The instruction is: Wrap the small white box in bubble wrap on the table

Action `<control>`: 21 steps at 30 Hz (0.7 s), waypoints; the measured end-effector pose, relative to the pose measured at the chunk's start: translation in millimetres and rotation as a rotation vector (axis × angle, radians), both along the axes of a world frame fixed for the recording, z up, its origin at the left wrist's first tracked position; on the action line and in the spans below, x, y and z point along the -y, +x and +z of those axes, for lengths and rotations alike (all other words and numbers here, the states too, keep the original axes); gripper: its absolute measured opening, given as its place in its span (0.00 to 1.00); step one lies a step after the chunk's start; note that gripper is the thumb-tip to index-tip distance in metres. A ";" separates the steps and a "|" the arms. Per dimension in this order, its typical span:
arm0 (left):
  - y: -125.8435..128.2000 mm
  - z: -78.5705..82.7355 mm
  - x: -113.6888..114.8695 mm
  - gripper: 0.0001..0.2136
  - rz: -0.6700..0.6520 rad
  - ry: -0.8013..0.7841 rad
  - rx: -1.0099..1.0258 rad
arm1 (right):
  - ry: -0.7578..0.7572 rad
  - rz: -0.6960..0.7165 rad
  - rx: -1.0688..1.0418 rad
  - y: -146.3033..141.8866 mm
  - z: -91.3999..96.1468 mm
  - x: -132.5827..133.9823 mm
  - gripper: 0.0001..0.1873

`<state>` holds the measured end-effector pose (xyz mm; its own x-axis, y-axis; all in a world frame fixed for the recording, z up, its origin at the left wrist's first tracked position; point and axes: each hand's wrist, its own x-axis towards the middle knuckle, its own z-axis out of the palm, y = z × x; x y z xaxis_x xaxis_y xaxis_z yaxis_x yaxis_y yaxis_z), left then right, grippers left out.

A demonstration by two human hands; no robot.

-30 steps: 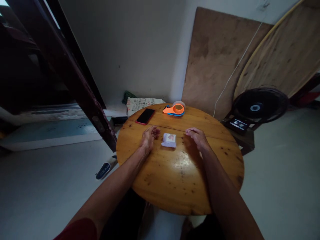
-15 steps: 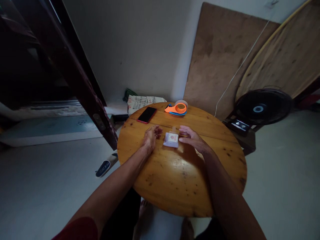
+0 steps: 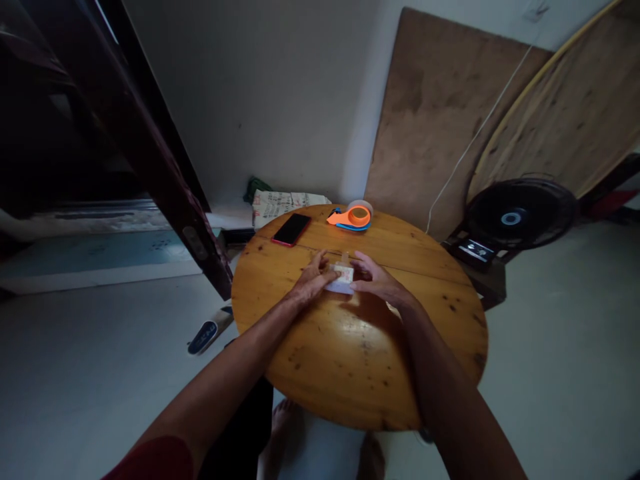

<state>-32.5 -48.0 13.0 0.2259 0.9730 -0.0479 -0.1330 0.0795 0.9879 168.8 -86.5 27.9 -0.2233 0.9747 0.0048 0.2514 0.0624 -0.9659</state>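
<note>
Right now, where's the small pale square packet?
In the head view, the small pale square packet is between the left hand and the right hand, nearer the person than the orange-and-blue plastic tape dispenser.

Left hand (image 3: 313, 280): moved in from beside the small wrapped packet (image 3: 341, 288); thumb now laid over its top. Right hand (image 3: 379, 280): well apart 1.0 s ago, now closer, thumb at packet's right edge. Clear strip (image 3: 345, 257), unseen 1.0 s ago, now stands out beyond packet's far edge.
</note>
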 end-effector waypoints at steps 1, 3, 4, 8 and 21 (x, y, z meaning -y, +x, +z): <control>-0.4 1.2 1.5 0.38 -0.022 0.013 -0.021 | 0.004 -0.006 -0.015 -1.3 -0.7 -0.2 0.53; -1.4 3.1 3.5 0.40 -0.049 0.044 -0.056 | 0.013 -0.032 -0.048 -3.0 -1.0 -0.2 0.50; -1.9 3.4 3.8 0.41 -0.059 0.057 -0.072 | 0.013 -0.056 -0.067 -3.6 -0.8 -0.2 0.47; -1.8 -1.3 2.3 0.45 -0.125 0.096 -0.085 | 0.000 -0.262 -0.068 -5.1 -0.7 -2.1 0.34; 4.2 -3.5 10.5 0.48 -0.288 0.035 0.069 | 0.100 -0.392 -0.037 -7.0 -21.3 -16.8 0.22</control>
<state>-28.4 -58.5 9.6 0.4948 0.8689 0.0094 -0.1771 0.0903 0.9801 161.8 -69.7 6.6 0.1670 0.9803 0.1054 0.2404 0.0632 -0.9686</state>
